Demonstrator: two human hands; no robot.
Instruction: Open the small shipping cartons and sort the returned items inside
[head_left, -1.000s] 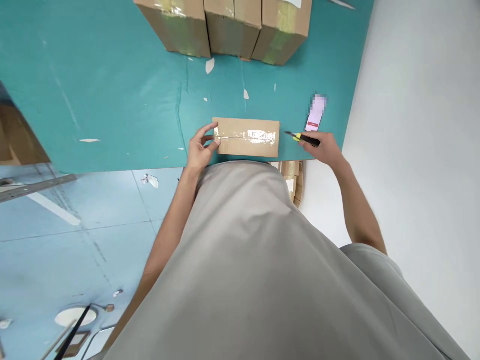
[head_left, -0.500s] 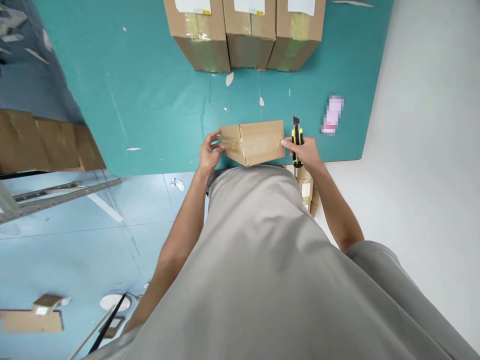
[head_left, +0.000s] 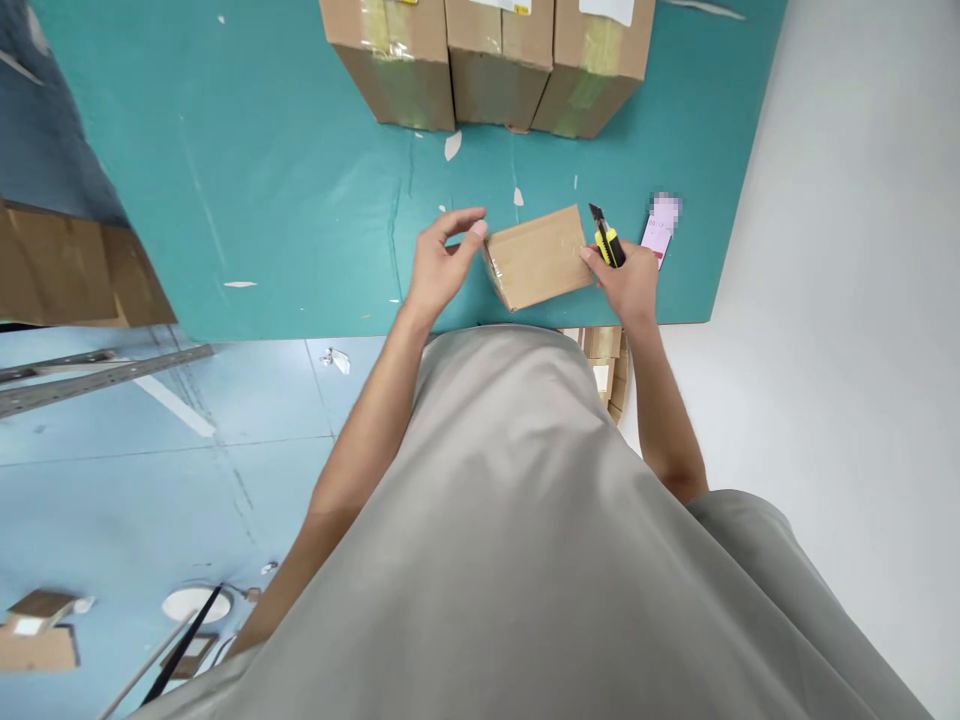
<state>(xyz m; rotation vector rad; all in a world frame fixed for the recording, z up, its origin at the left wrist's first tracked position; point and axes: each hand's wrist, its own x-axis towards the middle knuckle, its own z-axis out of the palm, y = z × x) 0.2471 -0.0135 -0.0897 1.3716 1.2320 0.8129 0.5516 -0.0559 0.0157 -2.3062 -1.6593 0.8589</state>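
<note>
A small brown cardboard box [head_left: 538, 258] is tilted over the near part of the green table, with clear tape on its left end. My left hand [head_left: 448, 258] is at the box's upper left corner, its thumb and forefinger apart and curved toward that corner. At the box's right end, my right hand [head_left: 628, 277] holds a yellow and black utility knife [head_left: 609, 243], its dark blade pointing up and away from me. The thumb of this hand rests against the box's right edge.
Three taped cartons [head_left: 499, 85] stand side by side at the table's [head_left: 285, 200] far side. A phone [head_left: 660, 230] lies right of the knife. Paper scraps dot the tabletop. A white wall is at right, and more cartons [head_left: 604, 345] show below the near edge.
The small box has moved slightly away from me and turned, its right end farther up. Both hands moved with it; the left fingers have shifted to its upper corner. The knife now leans left.
</note>
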